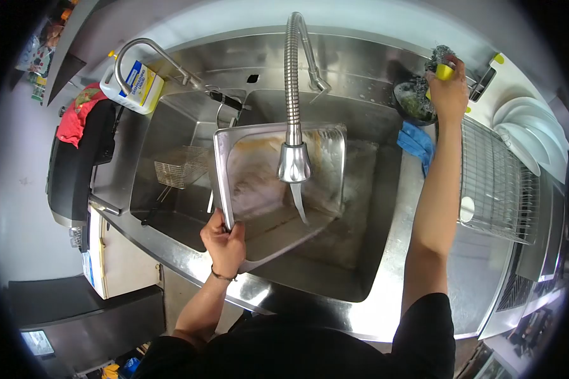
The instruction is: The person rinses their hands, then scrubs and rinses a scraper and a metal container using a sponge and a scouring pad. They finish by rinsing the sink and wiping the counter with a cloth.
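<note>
My left hand (224, 243) is closed round the near left rim of a deep rectangular steel pan (256, 183), tilted in the right-hand sink basin (360, 265). Brownish stains mark the pan's inner wall. Water (298, 203) runs into it from the spring-neck tap (294, 164). Far to the right, my right hand (449, 91) grips a yellow sponge (444, 72), and a dark wire scourer (440, 55) shows just beyond the fingers. Directly below that hand sits a dark bowl (406, 111) of suds, partly covered by it. A blue cloth (416, 145) lies just in front of the bowl.
In the left basin lies a wire fry basket (178, 167); a curved tap (146, 43) reaches beside a dishwashing liquid jug (146, 88). A wire rack (496, 177) and stacked white plates (528, 126) stand on the right. A red cloth (76, 123) hangs over black equipment at left.
</note>
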`<state>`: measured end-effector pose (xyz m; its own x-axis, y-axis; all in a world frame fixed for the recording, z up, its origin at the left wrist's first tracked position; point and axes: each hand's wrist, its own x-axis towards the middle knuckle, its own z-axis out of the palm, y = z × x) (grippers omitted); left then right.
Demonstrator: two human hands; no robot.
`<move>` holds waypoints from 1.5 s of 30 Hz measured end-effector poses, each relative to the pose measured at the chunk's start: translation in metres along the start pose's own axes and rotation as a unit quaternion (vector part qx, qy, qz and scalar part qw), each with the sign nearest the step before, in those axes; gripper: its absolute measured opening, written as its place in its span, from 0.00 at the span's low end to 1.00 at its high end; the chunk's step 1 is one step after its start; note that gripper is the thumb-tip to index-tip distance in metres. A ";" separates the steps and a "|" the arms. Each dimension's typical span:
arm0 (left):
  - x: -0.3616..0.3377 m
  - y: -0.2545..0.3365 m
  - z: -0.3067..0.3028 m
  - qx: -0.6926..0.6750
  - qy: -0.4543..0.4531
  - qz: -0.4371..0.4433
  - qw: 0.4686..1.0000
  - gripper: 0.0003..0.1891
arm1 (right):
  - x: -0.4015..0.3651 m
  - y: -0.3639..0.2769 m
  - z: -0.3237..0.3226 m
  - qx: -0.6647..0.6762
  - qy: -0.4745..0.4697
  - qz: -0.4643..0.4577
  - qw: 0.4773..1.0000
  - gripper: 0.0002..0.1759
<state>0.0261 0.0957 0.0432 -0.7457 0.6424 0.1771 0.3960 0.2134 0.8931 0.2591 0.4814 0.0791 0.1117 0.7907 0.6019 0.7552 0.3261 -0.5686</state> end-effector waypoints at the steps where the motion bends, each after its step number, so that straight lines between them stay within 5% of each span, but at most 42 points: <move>1: 0.001 -0.008 0.006 -0.002 -0.002 -0.002 1.000 0.07 | -0.007 -0.008 -0.011 -0.003 -0.001 0.000 1.000 0.30; 5: -0.003 -0.071 0.039 -0.151 -0.047 -0.084 0.984 0.07 | -0.063 -0.036 -0.040 0.135 -0.094 0.074 0.984 0.32; 7: -0.008 -0.108 0.057 -0.184 -0.062 -0.116 0.974 0.07 | -0.111 -0.027 -0.026 0.295 -0.195 0.127 0.927 0.31; 10: -0.014 -0.154 0.083 -0.198 -0.073 -0.162 0.964 0.07 | -0.212 -0.010 0.018 0.306 -0.296 0.145 0.893 0.29; 13: -0.012 -0.179 0.090 -0.178 -0.128 -0.188 0.957 0.07 | -0.310 0.012 0.069 0.124 -0.452 0.253 0.846 0.31; 16: -0.009 -0.199 0.091 -0.066 -0.142 -0.124 0.980 0.06 | -0.385 0.050 0.122 0.057 -0.441 0.247 0.861 0.29; 18: 0.000 -0.175 0.091 0.052 -0.117 -0.011 0.992 0.08 | -0.443 0.065 0.165 0.022 -0.373 0.104 0.922 0.23; 20: 0.006 -0.162 0.094 0.086 -0.123 -0.052 0.987 0.09 | -0.505 0.049 0.199 -0.072 -0.255 -0.011 0.964 0.16; 22: 0.009 -0.169 0.096 0.146 -0.125 -0.057 0.980 0.15 | -0.475 -0.021 0.166 0.041 -0.419 -0.155 0.894 0.17; 23: 0.010 -0.175 0.096 0.145 -0.123 -0.063 0.980 0.15 | -0.437 -0.055 0.139 0.036 -0.548 -0.133 0.825 0.17; 24: 0.008 -0.180 0.094 0.156 -0.123 -0.065 0.978 0.15 | -0.437 -0.044 0.146 -0.006 -0.559 -0.030 0.828 0.17; 27: 0.009 -0.185 0.095 0.156 -0.118 -0.058 0.979 0.15 | -0.442 0.041 0.169 -0.048 -0.374 0.113 0.919 0.19; 30: 0.005 -0.180 0.099 0.157 -0.116 -0.055 0.979 0.14 | -0.410 -0.024 0.165 -0.052 -0.462 0.247 0.850 0.20; 32: 0.006 -0.176 0.099 0.130 -0.109 -0.045 0.985 0.12 | -0.454 -0.028 0.209 -0.015 -0.509 0.004 0.861 0.23; 35: 0.011 -0.179 0.096 0.139 -0.091 -0.048 0.985 0.12 | -0.463 -0.010 0.212 -0.035 -0.400 -0.044 0.915 0.27; 36: 0.014 -0.182 0.095 0.140 -0.089 -0.045 0.985 0.12 | -0.443 -0.002 0.195 -0.097 -0.466 0.134 0.869 0.28; 38: 0.010 -0.186 0.094 0.152 -0.098 -0.038 0.983 0.12 | -0.437 0.051 0.187 -0.193 -0.349 0.030 0.916 0.28; 40: 0.011 -0.185 0.098 0.145 -0.097 -0.031 0.984 0.12 | -0.432 0.041 0.196 -0.171 -0.425 0.062 0.887 0.29; 43: 0.010 -0.182 0.099 0.138 -0.088 -0.028 0.986 0.11 | -0.499 0.014 0.234 -0.071 -0.384 -0.043 0.920 0.27; 45: 0.014 -0.183 0.100 0.135 -0.079 -0.026 0.987 0.11 | -0.457 -0.032 0.197 0.118 -0.331 -0.153 0.924 0.22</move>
<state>-0.0031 0.1399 -0.1591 -0.6840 0.7279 0.0486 0.5044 0.4236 0.7524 0.0566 0.2114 -0.2879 -0.5625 0.7607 0.3240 0.5150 0.6289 -0.5825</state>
